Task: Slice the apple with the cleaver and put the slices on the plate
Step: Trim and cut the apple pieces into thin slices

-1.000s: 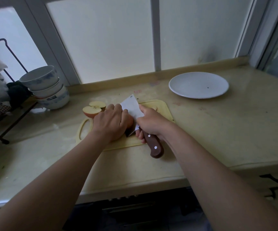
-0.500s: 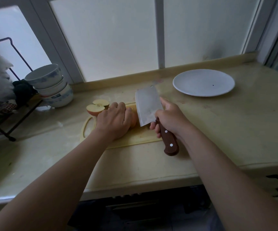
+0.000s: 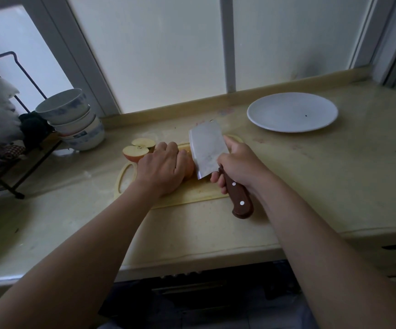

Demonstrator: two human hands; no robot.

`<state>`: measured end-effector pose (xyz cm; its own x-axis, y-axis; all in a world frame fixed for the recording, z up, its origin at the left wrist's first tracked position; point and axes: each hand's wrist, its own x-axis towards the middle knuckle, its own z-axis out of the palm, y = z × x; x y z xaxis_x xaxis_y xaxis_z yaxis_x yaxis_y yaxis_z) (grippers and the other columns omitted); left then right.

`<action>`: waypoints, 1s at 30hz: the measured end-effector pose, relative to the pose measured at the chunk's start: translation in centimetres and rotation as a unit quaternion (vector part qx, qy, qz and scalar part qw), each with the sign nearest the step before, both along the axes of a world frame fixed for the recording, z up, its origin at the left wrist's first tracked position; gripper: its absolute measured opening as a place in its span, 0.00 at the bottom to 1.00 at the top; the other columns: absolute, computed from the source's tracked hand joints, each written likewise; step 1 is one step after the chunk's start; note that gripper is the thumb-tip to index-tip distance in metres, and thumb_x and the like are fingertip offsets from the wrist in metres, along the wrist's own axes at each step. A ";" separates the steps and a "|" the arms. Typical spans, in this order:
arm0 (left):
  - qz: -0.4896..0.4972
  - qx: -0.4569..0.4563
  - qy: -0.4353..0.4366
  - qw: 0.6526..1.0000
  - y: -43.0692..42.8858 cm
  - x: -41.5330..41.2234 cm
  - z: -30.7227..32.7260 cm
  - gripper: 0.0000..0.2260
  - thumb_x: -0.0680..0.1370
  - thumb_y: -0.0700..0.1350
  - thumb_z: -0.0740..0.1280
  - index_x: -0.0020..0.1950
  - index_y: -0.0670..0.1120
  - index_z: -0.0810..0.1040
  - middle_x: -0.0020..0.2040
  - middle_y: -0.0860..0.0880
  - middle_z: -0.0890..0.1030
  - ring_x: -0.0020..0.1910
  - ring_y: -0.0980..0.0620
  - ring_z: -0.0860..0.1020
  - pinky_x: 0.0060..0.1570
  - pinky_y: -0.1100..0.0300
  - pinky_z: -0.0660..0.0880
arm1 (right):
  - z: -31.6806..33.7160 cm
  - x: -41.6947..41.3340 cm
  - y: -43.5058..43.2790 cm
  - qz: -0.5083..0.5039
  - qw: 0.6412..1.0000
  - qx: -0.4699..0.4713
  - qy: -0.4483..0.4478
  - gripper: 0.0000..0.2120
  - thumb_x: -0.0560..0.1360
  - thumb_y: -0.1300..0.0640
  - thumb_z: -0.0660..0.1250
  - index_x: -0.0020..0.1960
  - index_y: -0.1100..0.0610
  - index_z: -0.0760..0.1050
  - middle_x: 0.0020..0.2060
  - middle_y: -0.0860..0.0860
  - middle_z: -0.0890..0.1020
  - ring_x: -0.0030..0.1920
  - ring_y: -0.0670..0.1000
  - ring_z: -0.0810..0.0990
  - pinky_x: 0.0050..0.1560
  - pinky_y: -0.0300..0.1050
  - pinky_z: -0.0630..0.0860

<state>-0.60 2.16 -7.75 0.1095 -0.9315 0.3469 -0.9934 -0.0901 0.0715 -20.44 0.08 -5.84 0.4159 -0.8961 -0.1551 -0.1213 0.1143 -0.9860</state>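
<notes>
In the middle of the frame the left hand (image 3: 162, 169) cups the apple piece (image 3: 190, 166) on the cutting board (image 3: 192, 194), and the right hand (image 3: 238, 162) grips the cleaver (image 3: 206, 150) just right of it, blade pointing up the frame; the plate (image 3: 292, 112) sits upper right.

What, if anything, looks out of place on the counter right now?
Little. The white plate has a small dark speck right of centre, and the stacked bowls sit tilted. Nothing looks spilled or damaged.
</notes>
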 end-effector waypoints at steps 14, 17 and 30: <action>-0.006 -0.048 0.154 0.987 -0.1 1.0 -0.1 0.17 0.80 0.57 0.51 0.46 0.47 0.73 0.40 0.49 0.73 0.39 0.52 0.72 0.40 0.53 0.69 | -0.3 -0.6 0.0 0.009 1.000 0.010 -0.020 0.31 0.76 0.69 0.51 0.74 0.48 0.72 0.33 0.61 0.81 0.24 0.51 0.74 0.26 0.43 0.75; -0.014 -0.063 0.195 0.979 0.0 0.9 0.2 0.19 0.79 0.56 0.51 0.45 0.45 0.74 0.39 0.48 0.74 0.38 0.52 0.71 0.37 0.55 0.66 | -0.2 -0.7 0.1 0.008 1.000 0.010 -0.020 0.32 0.76 0.70 0.50 0.74 0.47 0.72 0.34 0.62 0.80 0.24 0.51 0.74 0.26 0.43 0.76; -0.087 -0.014 0.027 0.996 1.2 1.5 0.7 0.22 0.79 0.60 0.48 0.51 0.49 0.76 0.46 0.50 0.75 0.40 0.50 0.74 0.39 0.53 0.73 | -0.3 -1.0 -0.1 -0.013 0.999 0.010 -0.029 0.30 0.76 0.70 0.51 0.69 0.48 0.74 0.31 0.59 0.82 0.24 0.50 0.75 0.26 0.44 0.76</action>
<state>0.94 3.36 -7.08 -0.0331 -0.9284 0.3701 -0.9884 0.0855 0.1259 -21.43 0.02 -6.12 0.4011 -0.9038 -0.1491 -0.0608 0.1361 -0.9888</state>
